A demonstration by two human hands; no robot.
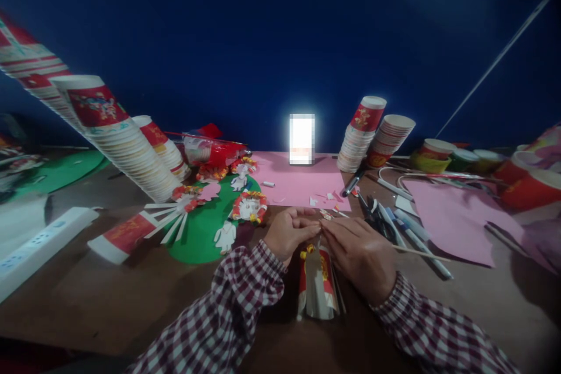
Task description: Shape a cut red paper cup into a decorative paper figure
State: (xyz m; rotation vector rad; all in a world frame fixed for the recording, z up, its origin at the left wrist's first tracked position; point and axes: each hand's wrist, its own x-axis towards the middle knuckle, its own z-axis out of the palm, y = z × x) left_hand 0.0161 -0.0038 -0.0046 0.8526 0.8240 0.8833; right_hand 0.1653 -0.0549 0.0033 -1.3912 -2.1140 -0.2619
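In the middle foreground a red and white paper cup (318, 289), cut into strips, lies on its side below my hands. Small yellow curled bits show at its upper end. My left hand (283, 234) is closed, its thumb and fingertips pinched together at the tip of the cut cup. My right hand (362, 251) meets it there with fingers pressed together, back of the hand up, covering part of the cup's right side. Fingertips of both hands touch, so the strip end between them is mostly hidden. Paper scraps (325, 214) lie just beyond the fingers.
Left: a green sheet (188, 251) bearing paper cutouts (225, 236), a tipped cup (125, 236), a leaning cup stack (127, 146) and a power strip (41, 248). Behind: a pink sheet (298, 181) and a bright blurred-out rectangle (302, 139). Right: cup stacks (362, 134), pens (412, 225), pink paper (451, 225).
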